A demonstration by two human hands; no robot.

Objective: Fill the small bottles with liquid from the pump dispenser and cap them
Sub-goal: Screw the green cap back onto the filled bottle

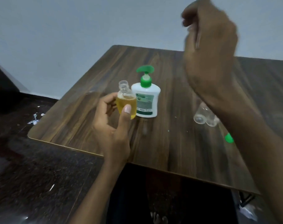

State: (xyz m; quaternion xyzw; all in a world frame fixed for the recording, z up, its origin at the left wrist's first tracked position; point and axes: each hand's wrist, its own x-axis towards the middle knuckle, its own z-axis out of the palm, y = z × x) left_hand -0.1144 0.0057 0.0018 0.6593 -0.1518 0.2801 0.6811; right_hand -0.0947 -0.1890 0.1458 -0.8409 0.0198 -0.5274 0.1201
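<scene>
while uncapped, filled bottle (127, 102) sits in left grip (112, 125) (upright).

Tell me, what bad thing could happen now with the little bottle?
The small clear plastic bottle of yellow liquid has no cap and is pinched in the left hand beside the white pump dispenser with the green top, so tipping it might spill. The right hand is raised and blurred above the empty clear bottles; coming down, it might knock them over.

I'm at a dark wood-grain table (177, 143) against a plain grey-white wall (73, 29), dark speckled floor (32, 175) with paper scraps (34, 119) lying around, pretty dim lighting.
</scene>
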